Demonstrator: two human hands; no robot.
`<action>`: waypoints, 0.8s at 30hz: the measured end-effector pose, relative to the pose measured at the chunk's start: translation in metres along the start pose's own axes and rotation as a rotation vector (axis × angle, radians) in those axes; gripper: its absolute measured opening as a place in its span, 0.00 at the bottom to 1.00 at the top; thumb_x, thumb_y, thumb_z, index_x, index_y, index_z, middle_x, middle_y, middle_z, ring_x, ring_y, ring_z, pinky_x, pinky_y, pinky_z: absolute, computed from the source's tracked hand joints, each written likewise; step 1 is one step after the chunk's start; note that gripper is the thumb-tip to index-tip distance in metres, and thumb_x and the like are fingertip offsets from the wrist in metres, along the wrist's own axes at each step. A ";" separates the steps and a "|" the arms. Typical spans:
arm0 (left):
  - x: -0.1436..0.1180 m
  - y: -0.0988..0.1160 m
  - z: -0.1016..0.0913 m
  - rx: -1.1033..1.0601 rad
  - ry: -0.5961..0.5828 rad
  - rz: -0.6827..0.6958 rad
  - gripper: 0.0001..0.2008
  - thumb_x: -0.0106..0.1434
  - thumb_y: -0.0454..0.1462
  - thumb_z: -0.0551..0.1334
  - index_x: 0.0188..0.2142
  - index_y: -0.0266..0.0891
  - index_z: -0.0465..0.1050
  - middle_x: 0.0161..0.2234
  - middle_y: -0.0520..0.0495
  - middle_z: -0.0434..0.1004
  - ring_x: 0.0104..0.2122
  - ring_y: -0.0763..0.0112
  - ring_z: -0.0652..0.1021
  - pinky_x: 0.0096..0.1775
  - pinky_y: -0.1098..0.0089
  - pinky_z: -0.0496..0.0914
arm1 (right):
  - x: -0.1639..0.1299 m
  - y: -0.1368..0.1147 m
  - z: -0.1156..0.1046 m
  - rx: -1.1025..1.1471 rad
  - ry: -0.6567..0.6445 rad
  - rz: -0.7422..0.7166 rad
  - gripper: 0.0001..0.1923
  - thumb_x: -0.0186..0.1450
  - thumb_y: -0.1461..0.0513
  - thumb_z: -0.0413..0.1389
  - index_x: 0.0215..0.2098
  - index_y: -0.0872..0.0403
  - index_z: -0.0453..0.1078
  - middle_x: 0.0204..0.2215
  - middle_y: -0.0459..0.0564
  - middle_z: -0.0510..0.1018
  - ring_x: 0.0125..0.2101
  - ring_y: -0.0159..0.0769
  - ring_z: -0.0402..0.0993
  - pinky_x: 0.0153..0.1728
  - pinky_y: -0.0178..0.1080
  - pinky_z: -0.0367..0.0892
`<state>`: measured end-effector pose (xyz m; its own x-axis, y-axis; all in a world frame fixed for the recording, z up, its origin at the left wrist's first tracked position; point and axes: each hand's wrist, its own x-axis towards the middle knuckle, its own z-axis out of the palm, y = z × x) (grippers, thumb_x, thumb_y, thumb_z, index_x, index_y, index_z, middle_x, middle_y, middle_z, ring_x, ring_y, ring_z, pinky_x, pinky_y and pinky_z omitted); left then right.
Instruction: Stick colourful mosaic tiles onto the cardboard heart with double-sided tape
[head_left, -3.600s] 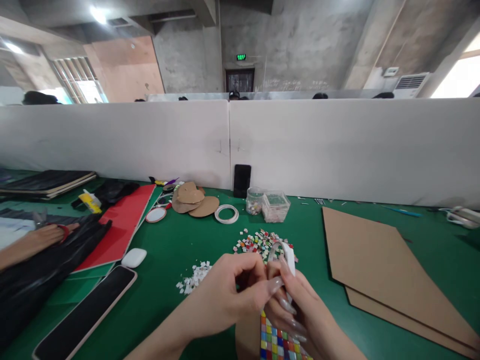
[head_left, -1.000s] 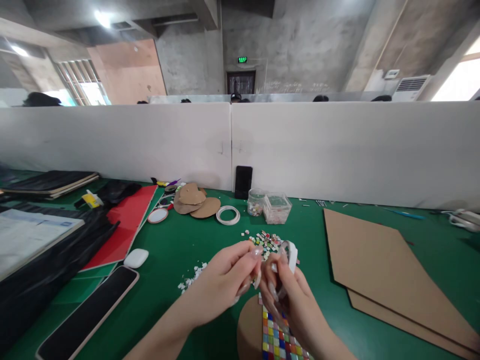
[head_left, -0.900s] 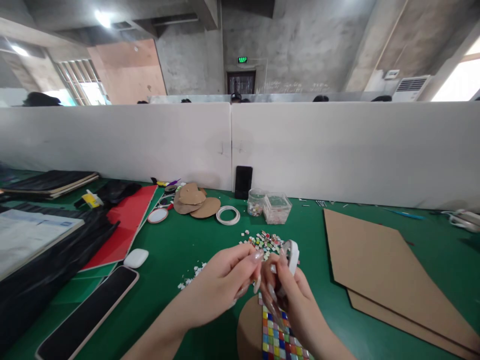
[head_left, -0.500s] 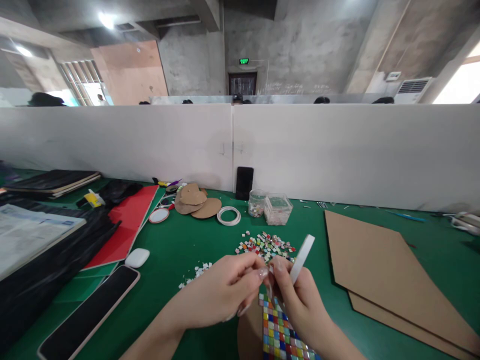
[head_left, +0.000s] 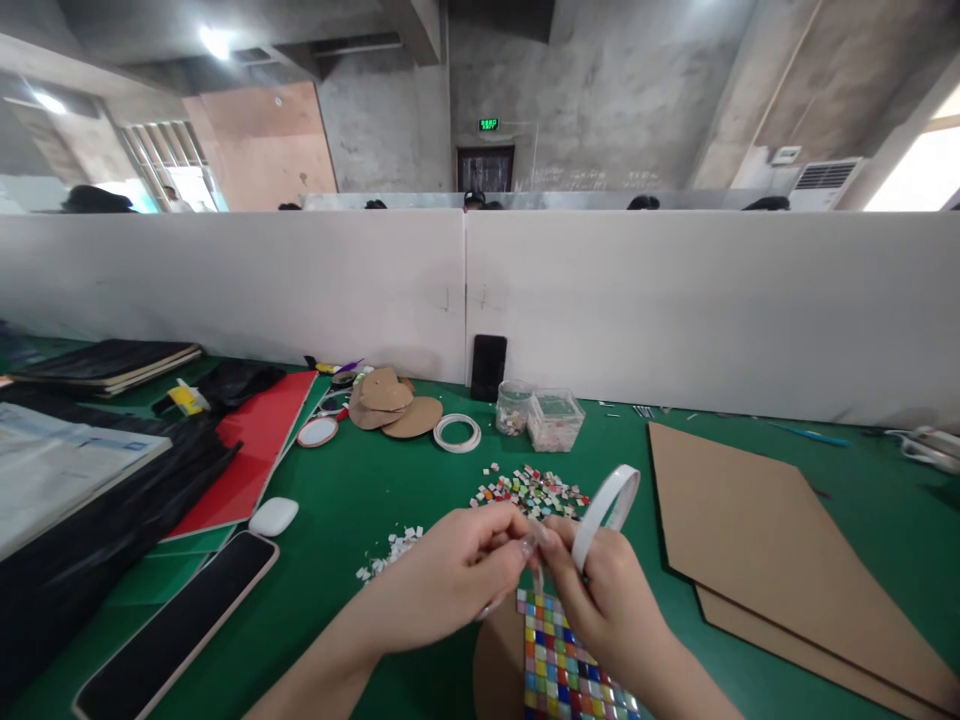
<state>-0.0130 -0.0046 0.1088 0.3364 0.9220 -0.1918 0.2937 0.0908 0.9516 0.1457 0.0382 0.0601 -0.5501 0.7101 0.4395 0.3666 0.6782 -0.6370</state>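
A narrow roll of white tape [head_left: 594, 522] stands up out of my right hand [head_left: 615, 590], whose fingers are closed round its lower part. My left hand [head_left: 442, 580] meets it at the fingertips, thumb and fingers pinched on what looks like the loose end of the tape. A short strip hangs just below the fingertips. Under both hands lies a sheet of small coloured mosaic tiles [head_left: 551, 655], partly covered by my right hand. It rests over a rounded brown cardboard piece [head_left: 495, 665].
Loose coloured tiles [head_left: 536, 488] and white tiles [head_left: 397, 548] lie behind the hands. Farther back are clear boxes [head_left: 556, 420], another tape roll [head_left: 457, 433], cardboard discs [head_left: 414, 417] and an upright phone [head_left: 489, 367]. Cardboard sheets [head_left: 757, 520] are right; another phone [head_left: 180, 620] is left.
The tape roll has turned in my right hand, so its ring opening now shows instead of its edge. My hands stay pinched together in nearly the same place.
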 end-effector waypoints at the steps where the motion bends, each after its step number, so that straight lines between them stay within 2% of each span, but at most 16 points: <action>1: 0.000 -0.001 0.000 0.012 0.012 0.004 0.10 0.64 0.41 0.48 0.32 0.39 0.63 0.18 0.59 0.55 0.17 0.81 0.57 0.19 0.77 0.52 | 0.000 0.000 0.000 -0.010 -0.002 0.004 0.16 0.67 0.60 0.39 0.21 0.52 0.51 0.16 0.41 0.57 0.17 0.28 0.54 0.20 0.32 0.49; 3: 0.001 -0.002 0.001 0.052 0.044 0.021 0.09 0.64 0.40 0.49 0.31 0.39 0.63 0.19 0.59 0.55 0.18 0.81 0.56 0.20 0.77 0.51 | 0.000 -0.002 -0.002 0.022 -0.021 0.039 0.16 0.67 0.59 0.40 0.21 0.52 0.51 0.16 0.41 0.58 0.17 0.28 0.54 0.20 0.32 0.49; 8: 0.003 -0.003 0.005 0.142 0.116 0.100 0.08 0.62 0.37 0.49 0.27 0.39 0.59 0.22 0.58 0.56 0.22 0.78 0.57 0.23 0.76 0.53 | 0.000 -0.007 -0.002 0.290 -0.074 0.145 0.18 0.69 0.57 0.38 0.22 0.52 0.53 0.17 0.41 0.59 0.19 0.28 0.55 0.20 0.31 0.52; 14: 0.001 -0.003 0.010 0.150 0.134 0.146 0.07 0.62 0.35 0.48 0.28 0.39 0.61 0.24 0.56 0.60 0.24 0.77 0.60 0.26 0.75 0.56 | 0.002 -0.010 -0.001 0.331 -0.139 0.197 0.18 0.68 0.54 0.38 0.24 0.53 0.56 0.18 0.43 0.61 0.19 0.29 0.55 0.21 0.33 0.52; 24: 0.001 -0.004 0.008 0.098 0.120 0.122 0.07 0.62 0.34 0.49 0.27 0.39 0.57 0.22 0.58 0.54 0.22 0.78 0.56 0.24 0.75 0.53 | 0.001 -0.016 0.000 0.503 -0.044 0.319 0.22 0.67 0.52 0.41 0.19 0.53 0.55 0.13 0.40 0.57 0.16 0.26 0.53 0.16 0.32 0.50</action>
<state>-0.0064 -0.0070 0.1031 0.2671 0.9628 -0.0406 0.3453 -0.0563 0.9368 0.1390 0.0278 0.0710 -0.5059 0.8481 0.1573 0.1244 0.2522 -0.9597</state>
